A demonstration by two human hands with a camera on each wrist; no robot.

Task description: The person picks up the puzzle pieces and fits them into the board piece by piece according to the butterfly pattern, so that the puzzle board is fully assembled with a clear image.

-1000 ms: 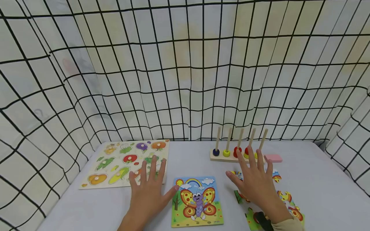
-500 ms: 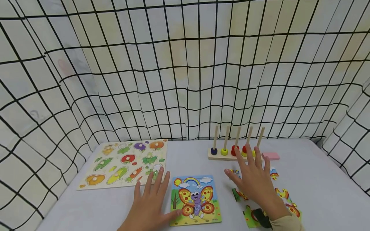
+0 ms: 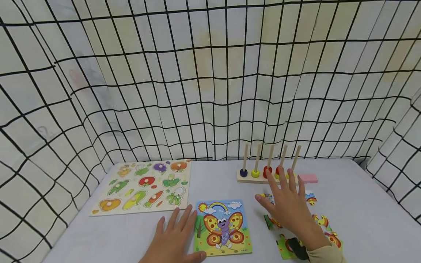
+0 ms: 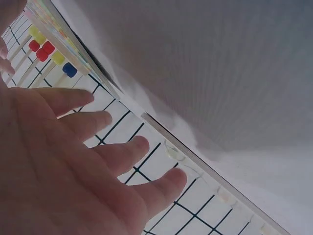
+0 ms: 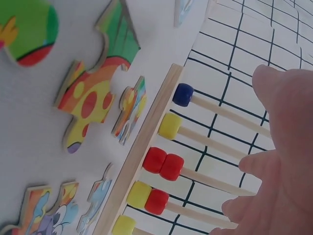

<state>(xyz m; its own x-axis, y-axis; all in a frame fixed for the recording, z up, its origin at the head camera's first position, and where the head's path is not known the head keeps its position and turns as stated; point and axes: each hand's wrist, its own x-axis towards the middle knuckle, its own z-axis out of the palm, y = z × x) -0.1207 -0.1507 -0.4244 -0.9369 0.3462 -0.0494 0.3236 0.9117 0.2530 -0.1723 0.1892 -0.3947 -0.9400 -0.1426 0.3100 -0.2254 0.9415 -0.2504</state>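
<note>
My left hand (image 3: 174, 237) is held with spread fingers at the lower left of a square butterfly picture board (image 3: 227, 228). Its thumb tip overlaps the board's lower left corner; contact is hard to judge. In the left wrist view the left hand (image 4: 83, 156) stands off the white table, holding nothing. My right hand (image 3: 289, 210) hovers with fingers apart over loose butterfly jigsaw pieces (image 3: 333, 239), partly hiding them. The right wrist view shows several jigsaw pieces (image 5: 90, 98) lying apart under the empty right hand (image 5: 288, 161).
A vegetable peg puzzle board (image 3: 141, 186) lies at the back left. Back right stands a wooden peg rack (image 3: 249, 179) with coloured beads, beside a pink block (image 3: 308, 178). Black netting (image 3: 213, 102) over white cloth encloses the white table (image 3: 98, 241).
My left hand has drawn back toward me, from over the vegetable board's corner to beside the butterfly board. The right hand stays nearly still. The view has shifted slightly.
</note>
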